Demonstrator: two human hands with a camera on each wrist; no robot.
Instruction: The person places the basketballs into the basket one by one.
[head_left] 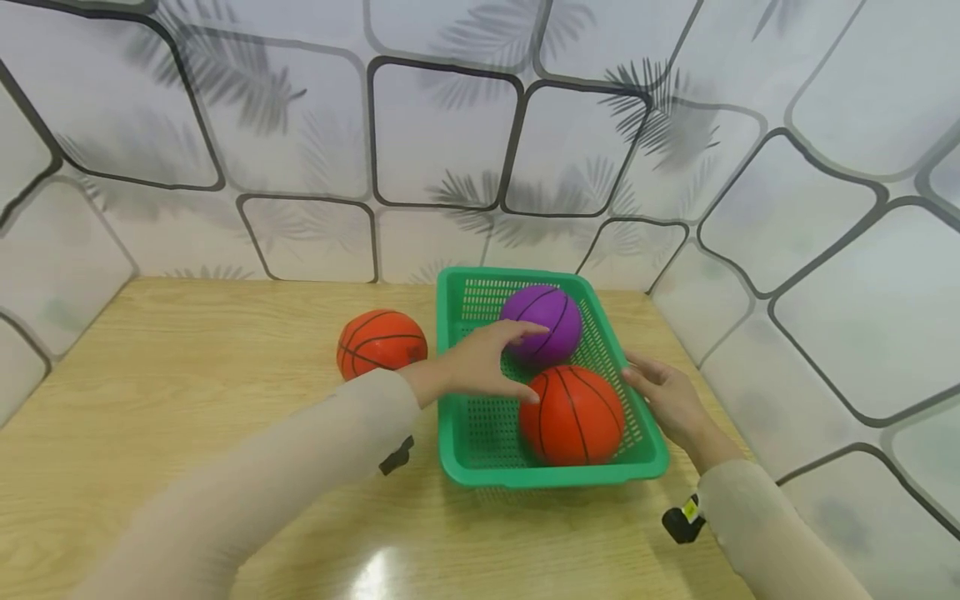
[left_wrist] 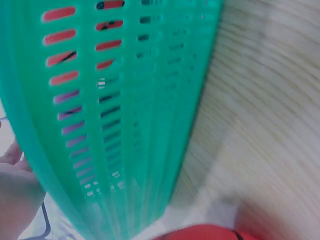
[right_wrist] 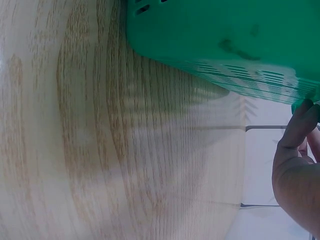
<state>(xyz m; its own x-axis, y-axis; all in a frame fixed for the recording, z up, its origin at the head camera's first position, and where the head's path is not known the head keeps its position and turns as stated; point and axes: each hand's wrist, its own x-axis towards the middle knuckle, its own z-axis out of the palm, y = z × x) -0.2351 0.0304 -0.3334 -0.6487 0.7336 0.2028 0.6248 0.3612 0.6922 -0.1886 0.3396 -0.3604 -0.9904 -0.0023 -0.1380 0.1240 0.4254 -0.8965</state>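
1. A patterned wall (head_left: 442, 133) fills the head view's top and right; a wood-grain table (head_left: 187, 358) spreads across the lower left.
2. The green basket (head_left: 555, 477) sits right of centre, holding a purple ball (head_left: 557, 310) towards its top and a red ball (head_left: 576, 421) at its lower right.
3. A second red ball (head_left: 381, 340) lies left of the basket.
4. The left hand (head_left: 483, 360), fingers parted and gripping nothing, is over the basket; ball contact is unclear.
5. The right hand (head_left: 669, 404) pinches the basket's right rim.
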